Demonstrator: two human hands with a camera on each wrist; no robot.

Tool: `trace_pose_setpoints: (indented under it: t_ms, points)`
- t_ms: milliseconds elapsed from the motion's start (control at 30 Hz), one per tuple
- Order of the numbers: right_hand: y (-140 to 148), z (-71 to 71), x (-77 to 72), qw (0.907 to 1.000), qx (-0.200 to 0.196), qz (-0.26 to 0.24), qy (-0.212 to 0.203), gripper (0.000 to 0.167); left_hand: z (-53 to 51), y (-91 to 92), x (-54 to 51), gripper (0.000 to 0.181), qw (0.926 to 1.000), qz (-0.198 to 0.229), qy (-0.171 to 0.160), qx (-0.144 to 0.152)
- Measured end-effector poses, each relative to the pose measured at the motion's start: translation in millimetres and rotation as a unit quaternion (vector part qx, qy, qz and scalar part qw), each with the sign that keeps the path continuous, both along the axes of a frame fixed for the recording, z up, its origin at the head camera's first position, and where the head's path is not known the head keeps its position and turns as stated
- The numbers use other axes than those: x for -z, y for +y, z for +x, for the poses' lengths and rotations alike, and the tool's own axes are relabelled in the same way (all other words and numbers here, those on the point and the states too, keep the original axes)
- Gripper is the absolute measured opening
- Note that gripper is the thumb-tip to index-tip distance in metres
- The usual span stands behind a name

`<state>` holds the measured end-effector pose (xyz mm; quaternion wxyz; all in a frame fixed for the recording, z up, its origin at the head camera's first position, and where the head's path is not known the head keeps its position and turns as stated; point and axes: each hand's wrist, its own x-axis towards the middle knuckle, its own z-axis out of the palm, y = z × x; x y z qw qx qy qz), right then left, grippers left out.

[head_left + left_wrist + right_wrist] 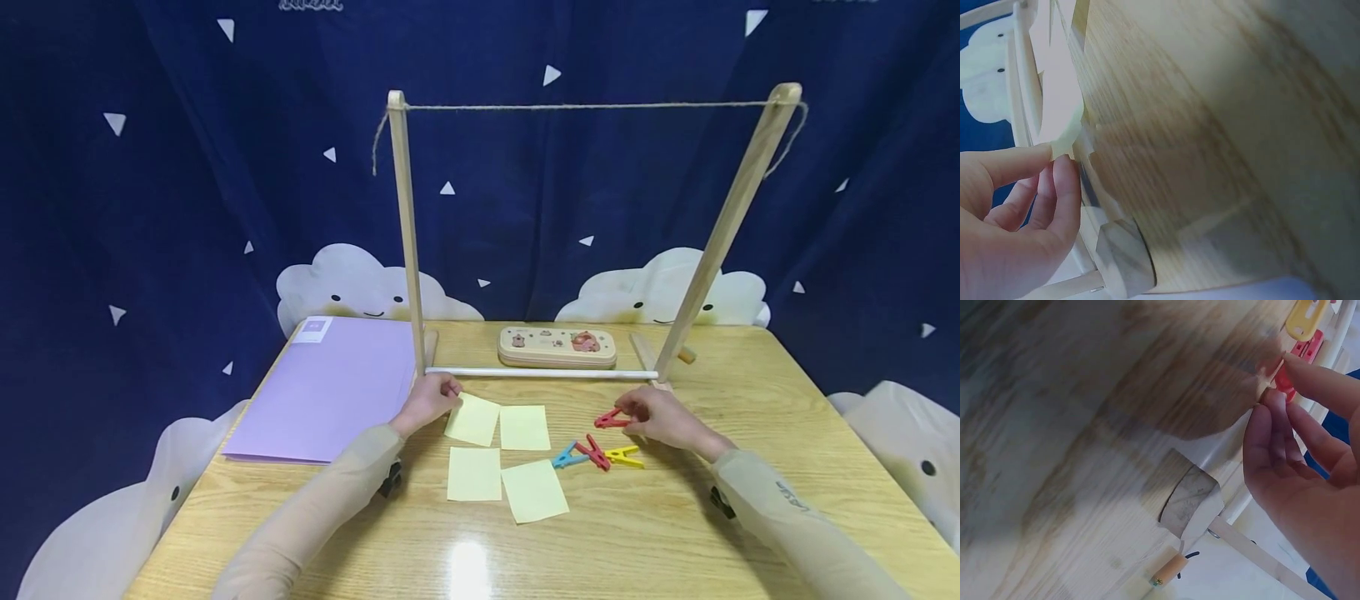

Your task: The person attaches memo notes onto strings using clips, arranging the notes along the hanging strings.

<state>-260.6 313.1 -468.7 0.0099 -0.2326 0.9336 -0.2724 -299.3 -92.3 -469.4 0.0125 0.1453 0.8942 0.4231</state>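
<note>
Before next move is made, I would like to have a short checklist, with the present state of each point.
1. Left hand pinches a yellow note by its edge: ok.
2. Right hand pinches a red clothespin: ok.
3. Red clothespin pressed open: cannot tell.
4. String spans both wooden posts without clear sag: ok.
5. Any note clipped on the string: not ok, none hangs there.
6. Three other clothespins on the table, near the right hand: ok.
</note>
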Motion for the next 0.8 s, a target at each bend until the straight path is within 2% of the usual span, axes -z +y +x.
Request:
trace_pose_setpoints:
  t_ms: [267, 467, 600, 800]
  points:
    - [-2, 2.1, -4.9, 1.0, 0.004, 0.007, 0.003, 0.022, -0.4, -2.9, -0.1, 0.005, 0.9996, -0.009, 0.021, -0.014]
    - [-2, 4.6, -7.3, 0.9993, 0.019, -0.024, -0.022, 0.021, 0.1, -6.9, -2.1, 0.004, 0.9994, -0.003, 0.025, -0.026]
    - [-2, 7.1, -10.1, 0.9984, 0.016, -0.046, -0.028, 0.021, 2.4, -9.6, -7.9, 0.005, 0.9988, 0.012, 0.028, -0.039]
    - [-5, 9.1, -20.8, 0.9968, 0.001, -0.075, -0.028, 0.027, 4.4, -15.4, -24.2, 0.005, 0.997, 0.033, 0.028, -0.064]
